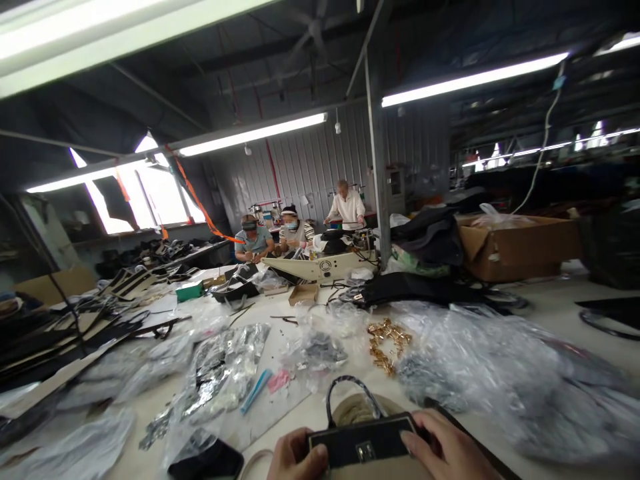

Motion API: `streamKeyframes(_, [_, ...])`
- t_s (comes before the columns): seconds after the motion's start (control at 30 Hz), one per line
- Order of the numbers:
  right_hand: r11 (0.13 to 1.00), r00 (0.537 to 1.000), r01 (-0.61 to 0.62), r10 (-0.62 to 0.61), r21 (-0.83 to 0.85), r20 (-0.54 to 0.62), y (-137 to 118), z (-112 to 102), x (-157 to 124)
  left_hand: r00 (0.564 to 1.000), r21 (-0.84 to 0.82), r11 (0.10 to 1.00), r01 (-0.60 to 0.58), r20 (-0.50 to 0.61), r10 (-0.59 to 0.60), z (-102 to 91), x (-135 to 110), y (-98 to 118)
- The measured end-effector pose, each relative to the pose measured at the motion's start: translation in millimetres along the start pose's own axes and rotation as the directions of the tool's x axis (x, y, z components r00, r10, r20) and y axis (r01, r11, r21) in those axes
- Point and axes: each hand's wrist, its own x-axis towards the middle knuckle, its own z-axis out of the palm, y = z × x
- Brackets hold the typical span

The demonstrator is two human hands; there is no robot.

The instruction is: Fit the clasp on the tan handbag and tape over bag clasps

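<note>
At the bottom edge of the view I hold a small tan handbag point(356, 410) with a black flap and a metal clasp point(367, 451). My left hand point(295, 457) grips the left end of the black flap, thumb on top. My right hand point(445, 450) closes on the flap's right end. The bag's black loop handle point(350, 390) stands up behind the flap. The bag rests near the front edge of a white worktable point(560, 303).
Clear plastic bags point(500, 360), a pile of gold metal fittings point(387, 340), a blue tool point(256, 390) and black straps point(100, 320) cover the table. A cardboard box point(520, 247) and dark fabric point(430, 240) sit at the right. Three people work at the far end point(295, 230).
</note>
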Motion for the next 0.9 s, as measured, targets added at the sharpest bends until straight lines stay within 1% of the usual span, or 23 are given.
streamKeyframes(0.03, [1.000,1.000,-0.004,0.004,0.019,-0.002,-1,3,3,1.000,0.015,1.000,0.001,-0.010,-0.001,-1.4,0,0])
streamKeyframes(0.1, [0.997,0.999,-0.029,0.027,0.071,0.031,-2,5,7,1.000,0.050,0.999,0.003,-0.022,-0.002,-3.0,-1,1])
streamKeyframes(0.23, [0.982,0.992,-0.074,0.054,0.175,0.118,-1,-3,9,1.000,0.109,0.994,0.002,-0.013,0.000,-5.0,-1,0])
streamKeyframes(0.37, [0.979,0.988,-0.088,0.062,0.182,0.142,3,-5,10,1.000,0.168,0.986,0.012,0.014,-0.014,-7.5,0,2])
streamKeyframes(0.47, [0.979,0.989,-0.094,0.071,0.180,0.129,6,-2,9,1.000,0.228,0.974,0.010,-0.014,-0.007,-4.5,-2,7])
streamKeyframes(0.53, [0.978,0.991,-0.094,0.073,0.189,0.116,5,-1,7,0.997,0.240,0.971,0.006,-0.072,0.011,2.4,-8,15])
streamKeyframes(0.6, [0.976,0.992,-0.095,0.077,0.194,0.098,0,-3,4,0.991,0.214,0.977,0.020,-0.135,0.009,12.7,-17,29])
streamKeyframes(0.67, [0.976,0.993,-0.103,0.090,0.192,0.078,-8,-8,1,0.988,0.183,0.979,0.088,-0.142,-0.062,23.1,-28,45])
streamKeyframes(0.73, [0.976,0.993,-0.113,0.103,0.184,0.065,-14,-12,0,0.977,0.147,0.972,0.183,-0.139,-0.162,30.6,-35,62])
streamKeyframes(0.83, [0.979,0.991,-0.126,0.117,0.160,0.066,-21,-17,0,0.965,0.143,0.962,0.231,-0.162,-0.208,34.8,-43,78])
streamKeyframes(0.9, [0.984,0.994,-0.105,0.101,0.141,0.035,-24,-20,0,0.962,0.117,0.963,0.242,-0.158,-0.223,34.6,-47,80])
